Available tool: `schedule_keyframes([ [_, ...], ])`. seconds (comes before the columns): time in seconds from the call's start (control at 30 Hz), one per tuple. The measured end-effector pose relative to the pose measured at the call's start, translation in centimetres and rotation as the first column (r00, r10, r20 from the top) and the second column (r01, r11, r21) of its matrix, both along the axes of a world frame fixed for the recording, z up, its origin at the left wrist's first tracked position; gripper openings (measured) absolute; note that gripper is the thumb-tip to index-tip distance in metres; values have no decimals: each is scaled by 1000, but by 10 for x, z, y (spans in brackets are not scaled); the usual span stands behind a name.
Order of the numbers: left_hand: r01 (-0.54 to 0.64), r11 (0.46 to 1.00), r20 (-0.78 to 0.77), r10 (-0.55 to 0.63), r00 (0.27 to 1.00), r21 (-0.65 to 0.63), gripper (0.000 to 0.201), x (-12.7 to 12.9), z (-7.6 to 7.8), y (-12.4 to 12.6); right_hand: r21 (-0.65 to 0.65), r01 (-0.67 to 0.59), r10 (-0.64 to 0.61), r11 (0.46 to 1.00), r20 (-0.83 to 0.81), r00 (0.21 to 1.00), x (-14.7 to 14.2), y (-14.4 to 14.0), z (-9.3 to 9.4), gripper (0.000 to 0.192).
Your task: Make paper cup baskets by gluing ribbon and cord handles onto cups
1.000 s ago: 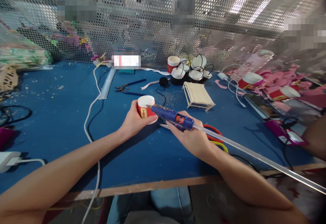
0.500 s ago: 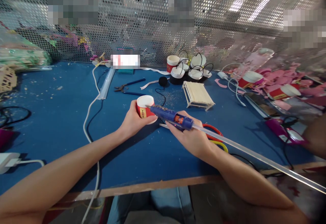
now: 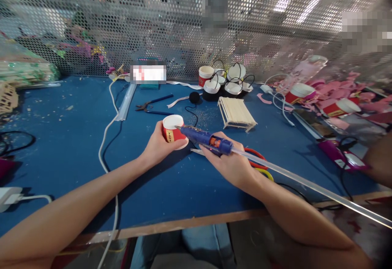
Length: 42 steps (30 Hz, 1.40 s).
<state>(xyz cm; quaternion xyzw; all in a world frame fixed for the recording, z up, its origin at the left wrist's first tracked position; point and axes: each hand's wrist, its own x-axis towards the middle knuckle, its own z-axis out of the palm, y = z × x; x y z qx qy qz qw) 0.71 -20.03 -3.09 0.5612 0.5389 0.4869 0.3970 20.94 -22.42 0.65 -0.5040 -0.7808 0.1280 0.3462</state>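
The left hand [image 3: 157, 145] is wrapping its fingers around a small red paper cup with a white inside [image 3: 173, 129], holding it tilted near the middle of the blue felt-covered bench [image 3: 61, 138]. The right hand [image 3: 232, 165] is gripping a blue hot-glue gun [image 3: 206, 139] whose metal tip is touching the cup's rim, a long clear glue stick [image 3: 306, 185] trailing from its back toward the bench's right front corner. A raft of pale wooden sticks [image 3: 236, 113] is lying toward the back edge, with red-and-yellow-handled scissors [image 3: 260, 166] partly hidden beside the right hand.

Red-and-white cup [image 3: 172, 129] — blue glue gun [image 3: 206, 138], blue table [image 3: 61, 138]
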Motion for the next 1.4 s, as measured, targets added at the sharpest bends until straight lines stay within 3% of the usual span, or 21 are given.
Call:
schedule_keyframes([
  [0.2,84,996,112,-87,990,25,64,1,2,0,-13,-28,28,1000,2,1000,4,3,0,17],
  [0.77,129,989,114,-137,984,75,66,-5,-2,0,-42,-32,27,999,-121,992,0,3,22,12],
  [1.17,151,985,137,-161,977,77,65,-5,-3,1,-47,-42,37,998,-84,996,-1,1,25,12],
  [1.4,176,980,158,-188,969,89,66,-7,-4,1,-48,-69,71,996,40,997,9,9,23,16],
])
